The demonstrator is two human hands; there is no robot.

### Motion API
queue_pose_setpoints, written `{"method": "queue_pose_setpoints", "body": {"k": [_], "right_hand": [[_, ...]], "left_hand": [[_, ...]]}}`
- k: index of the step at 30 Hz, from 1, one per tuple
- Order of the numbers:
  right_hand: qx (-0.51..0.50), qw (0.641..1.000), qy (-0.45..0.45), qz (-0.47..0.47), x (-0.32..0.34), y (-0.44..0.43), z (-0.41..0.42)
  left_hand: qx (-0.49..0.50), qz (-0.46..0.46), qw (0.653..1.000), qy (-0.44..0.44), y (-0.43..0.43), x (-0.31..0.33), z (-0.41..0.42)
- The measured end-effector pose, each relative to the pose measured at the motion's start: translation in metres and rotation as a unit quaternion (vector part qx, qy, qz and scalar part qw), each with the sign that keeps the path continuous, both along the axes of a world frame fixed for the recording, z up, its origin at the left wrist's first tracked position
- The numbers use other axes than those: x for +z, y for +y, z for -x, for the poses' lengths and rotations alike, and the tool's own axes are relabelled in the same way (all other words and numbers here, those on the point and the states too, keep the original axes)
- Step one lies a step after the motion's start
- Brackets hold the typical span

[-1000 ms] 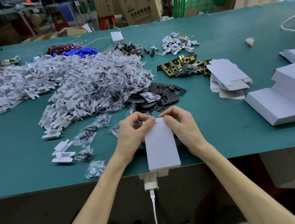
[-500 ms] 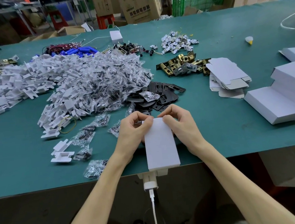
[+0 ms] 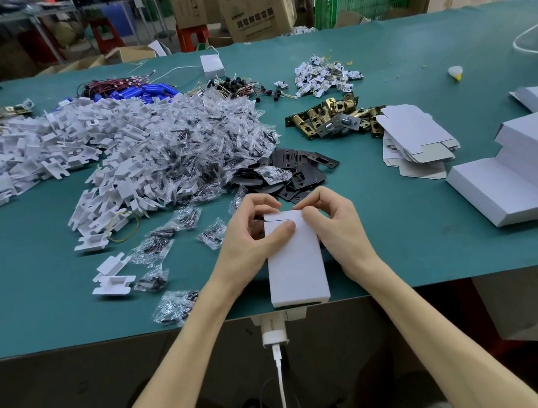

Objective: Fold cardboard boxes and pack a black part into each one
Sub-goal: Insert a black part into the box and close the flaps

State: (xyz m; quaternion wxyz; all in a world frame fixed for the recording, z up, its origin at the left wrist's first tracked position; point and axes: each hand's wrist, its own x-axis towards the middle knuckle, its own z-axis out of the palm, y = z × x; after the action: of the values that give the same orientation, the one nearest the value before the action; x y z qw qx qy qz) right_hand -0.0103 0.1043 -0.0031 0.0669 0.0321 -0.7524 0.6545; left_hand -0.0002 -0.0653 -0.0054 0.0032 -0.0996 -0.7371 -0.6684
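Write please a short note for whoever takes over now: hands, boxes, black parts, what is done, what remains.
The left hand grips the far end of the white box, thumb on top. The right hand pinches the same end at the flap.
The box lies folded near the front edge of the table; the far flap looks not yet tucked. Whether a part is inside cannot be seen.
The black parts lie heaped just beyond the hands, the flat blanks to the right, the closed boxes stacked farther right.
Left: probably tuck the flap, add the box to the stack, fold the next blank.
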Motion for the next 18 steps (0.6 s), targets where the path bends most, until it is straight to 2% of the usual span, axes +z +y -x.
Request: {"method": "queue_pose_setpoints", "body": {"k": [18], "right_hand": [[0.003, 1.000, 0.003, -0.023, -0.0022, 0.0009, -0.0004]], "left_hand": [[0.034, 0.023, 0.999, -0.004, -0.0008, -0.0031, 0.0014]]}}
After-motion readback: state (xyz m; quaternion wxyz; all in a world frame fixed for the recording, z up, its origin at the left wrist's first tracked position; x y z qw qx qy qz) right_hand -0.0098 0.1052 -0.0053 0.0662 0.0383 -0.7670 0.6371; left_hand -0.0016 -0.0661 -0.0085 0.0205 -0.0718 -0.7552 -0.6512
